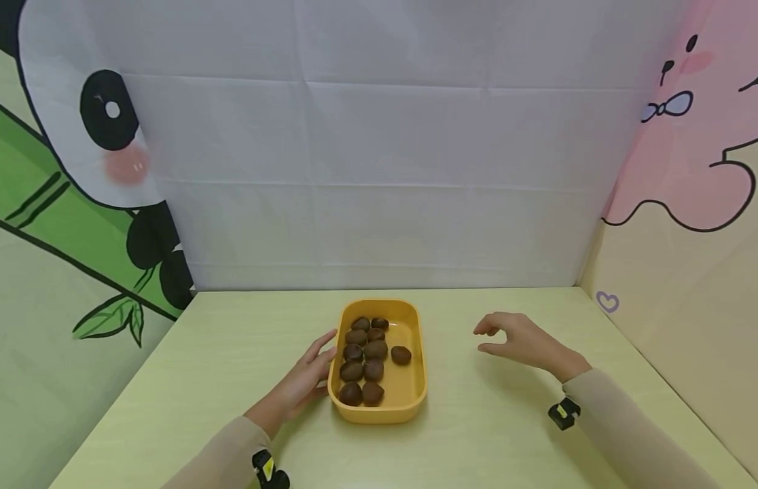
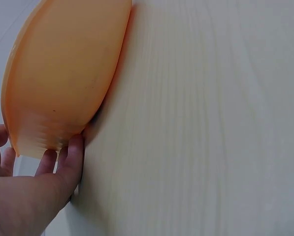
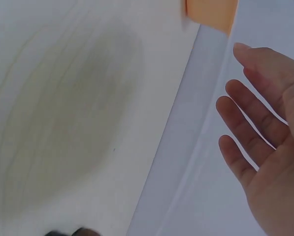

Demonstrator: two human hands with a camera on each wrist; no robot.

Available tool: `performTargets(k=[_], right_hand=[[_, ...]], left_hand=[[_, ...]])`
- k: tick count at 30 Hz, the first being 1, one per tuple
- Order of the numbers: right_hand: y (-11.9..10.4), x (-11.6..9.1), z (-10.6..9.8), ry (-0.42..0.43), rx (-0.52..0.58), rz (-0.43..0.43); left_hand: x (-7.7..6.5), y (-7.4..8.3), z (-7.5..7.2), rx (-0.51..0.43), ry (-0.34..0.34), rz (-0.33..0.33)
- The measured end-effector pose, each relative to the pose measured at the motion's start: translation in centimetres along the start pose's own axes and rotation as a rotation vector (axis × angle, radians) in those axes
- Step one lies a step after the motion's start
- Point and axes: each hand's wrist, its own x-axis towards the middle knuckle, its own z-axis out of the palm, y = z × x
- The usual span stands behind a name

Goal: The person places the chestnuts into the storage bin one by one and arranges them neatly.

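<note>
A yellow tray [image 1: 408, 401] holds several brown chestnuts [image 1: 375, 350], lined up in two columns along its left side. One chestnut [image 1: 401, 355] lies apart, right of those columns. My left hand [image 1: 305, 377] rests its fingers against the tray's left outer wall. Up close in the left wrist view, the fingertips [image 2: 48, 156] touch the tray [image 2: 68, 64], which looks orange there. Off to the tray's right, my right hand [image 1: 526, 343] hovers above the table, fingers loosely bent and thumb apart, holding nothing. The right wrist view also shows this hand [image 3: 270, 132] without anything in it.
The pale wooden table [image 1: 232, 353] meets a white cloth backdrop [image 1: 385, 204] at the back. Printed side panels stand left and right, with a panda [image 1: 85, 163] and a pink animal [image 1: 678, 163]. Small dark shapes [image 3: 73, 232], unclear, show at the right wrist view's bottom edge.
</note>
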Motion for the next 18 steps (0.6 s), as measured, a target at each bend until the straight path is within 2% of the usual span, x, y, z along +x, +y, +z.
performTargets(k=[10,18], right_hand=[[4.5,-6.2,-1.9,0.032,-0.072,0.105],[7.0,-10.1,-2.6,0.063,-0.075,0.233]], left_hand=[[-0.2,0.1,0.2,0.010,0.011,0.007],[0.0,0.1,0.2,0.011,0.012,0.005]])
